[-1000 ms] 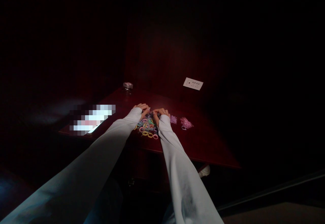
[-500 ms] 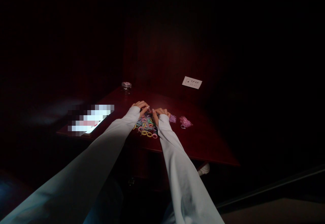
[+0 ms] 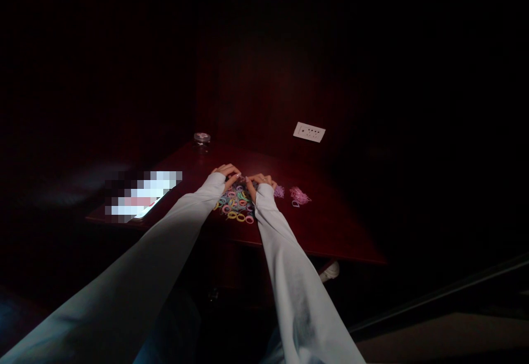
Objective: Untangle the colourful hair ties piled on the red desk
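On the dark red table lies a pile of small colourful rings, yellow, pink, green and purple. My left hand is at the pile's far left edge, its fingers bent and pressed together. Close beside it, my right hand is at the far right of the pile, fingers curled. The fingertips almost meet; anything between them is too small to make out. Right of my right hand are a purple bunch and a pink bunch of thin bands, with a small pale loop in front.
A lit screen, partly pixelated, lies at the table's left. A clear jar with a lid stands at the back left corner. A white socket plate is on the wall behind. Below the table's right edge shows a whitish object.
The whole view has shifted slightly, so the table and its things appear a little further left. My hands stay close together at the pile, with only slight finger movement.
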Available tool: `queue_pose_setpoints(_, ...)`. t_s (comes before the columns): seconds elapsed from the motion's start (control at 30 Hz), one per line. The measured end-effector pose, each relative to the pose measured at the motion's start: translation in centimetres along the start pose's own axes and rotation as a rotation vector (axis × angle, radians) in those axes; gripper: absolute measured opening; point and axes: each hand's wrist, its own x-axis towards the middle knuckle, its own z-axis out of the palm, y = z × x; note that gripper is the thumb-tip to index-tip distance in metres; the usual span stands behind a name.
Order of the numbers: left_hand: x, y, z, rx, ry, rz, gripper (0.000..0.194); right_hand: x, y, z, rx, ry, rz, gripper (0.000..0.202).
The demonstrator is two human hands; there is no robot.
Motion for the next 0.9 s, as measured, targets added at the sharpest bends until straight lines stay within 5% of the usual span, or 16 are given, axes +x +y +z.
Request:
queue_pose_setpoints(0.2, -0.2, 0.1, -0.3, 0.018, -0.011, -0.005, 0.022, 0.1, 1.1, -1.8, -0.055, 0.110, 0.003, 0.029)
queue_pose_setpoints(0.4, -0.5, 0.0, 0.0, 0.021, -0.002, 0.033, 0.029, -1.0, 7.0, -6.9, -0.168, 0.445, 0.200, 0.042)
queue_pose_setpoints(0.6, -0.5, -0.1, 0.2, 0.006, -0.015, 0.035, 0.028, -3.3, 11.7, -10.5, -0.380, 0.370, 0.347, 0.037)
queue_pose_setpoints(0.9, -0.5, 0.3, -0.1, 0.005, -0.037, 0.025, 0.028, -4.0, 11.5, -10.0, -0.345, 0.358, 0.378, 0.040)
